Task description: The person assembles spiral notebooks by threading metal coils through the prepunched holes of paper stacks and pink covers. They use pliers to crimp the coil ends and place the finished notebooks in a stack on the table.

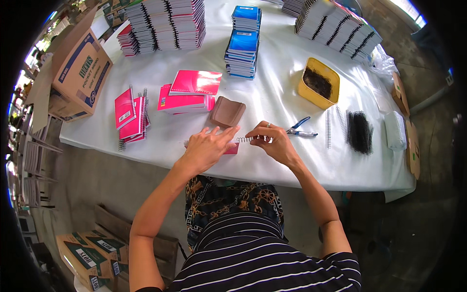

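Both hands work at the table's [272,97] near edge: the left hand [206,148] presses flat on a pink notebook [230,148], the right hand [272,141] pinches its white spiral coil [244,139], seemingly part-threaded. Bound stacks [170,22] stand behind; loose pink notebooks [187,95] and black coils [360,131] apparently remain.

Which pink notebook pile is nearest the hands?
The pink notebook under the left hand, at the table edge; the other pink piles lie farther back and left.
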Demonstrator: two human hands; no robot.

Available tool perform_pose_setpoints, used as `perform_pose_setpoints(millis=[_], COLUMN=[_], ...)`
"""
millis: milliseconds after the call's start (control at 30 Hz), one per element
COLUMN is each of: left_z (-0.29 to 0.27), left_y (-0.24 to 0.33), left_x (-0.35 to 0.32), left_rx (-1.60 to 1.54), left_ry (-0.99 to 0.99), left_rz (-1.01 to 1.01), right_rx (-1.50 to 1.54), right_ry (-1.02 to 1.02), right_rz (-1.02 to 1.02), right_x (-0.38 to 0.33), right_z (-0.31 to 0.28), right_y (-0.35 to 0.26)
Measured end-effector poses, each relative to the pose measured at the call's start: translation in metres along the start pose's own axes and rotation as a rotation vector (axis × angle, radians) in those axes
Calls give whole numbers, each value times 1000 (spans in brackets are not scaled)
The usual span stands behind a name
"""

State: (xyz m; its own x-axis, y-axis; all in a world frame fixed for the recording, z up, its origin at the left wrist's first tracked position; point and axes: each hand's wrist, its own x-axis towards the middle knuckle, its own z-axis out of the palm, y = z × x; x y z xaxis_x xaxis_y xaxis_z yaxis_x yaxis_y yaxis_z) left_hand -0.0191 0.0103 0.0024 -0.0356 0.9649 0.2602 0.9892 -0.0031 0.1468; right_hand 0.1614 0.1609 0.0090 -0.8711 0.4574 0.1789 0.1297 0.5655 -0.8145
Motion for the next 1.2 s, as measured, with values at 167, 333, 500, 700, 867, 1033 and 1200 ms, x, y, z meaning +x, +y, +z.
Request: perform_pose_setpoints(millis=[167, 333, 500, 700, 867, 1033, 1200], left_z=[2, 0, -5, -2, -6, -6, -11], left_y=[-2, -1, 4, 7, 12, 13, 7], left_x=[-1, 0, 2, -7, -8, -7, -13], left_rx=[-58, -74, -54, -54, -85, -122, 12], left_ry=[-47, -79, -53, 44, -236, -189, -39], left_rz=[-21, -44, -49, 63, 41, 86, -29], right_rx=[76, -10, -275, -250, -309, -426, -460], right_ry=[-93, -401, -170, -243, -150, -172, -295], right_rz=[-32, 157, -132, -129, -72, -348, -166], right_x=[3, 11, 3, 7, 56, 99, 79], right_z=[-6, -18, -8, -2, -15, 31, -12], right_y=[-1, -3, -15, -26, 3, 51, 37])
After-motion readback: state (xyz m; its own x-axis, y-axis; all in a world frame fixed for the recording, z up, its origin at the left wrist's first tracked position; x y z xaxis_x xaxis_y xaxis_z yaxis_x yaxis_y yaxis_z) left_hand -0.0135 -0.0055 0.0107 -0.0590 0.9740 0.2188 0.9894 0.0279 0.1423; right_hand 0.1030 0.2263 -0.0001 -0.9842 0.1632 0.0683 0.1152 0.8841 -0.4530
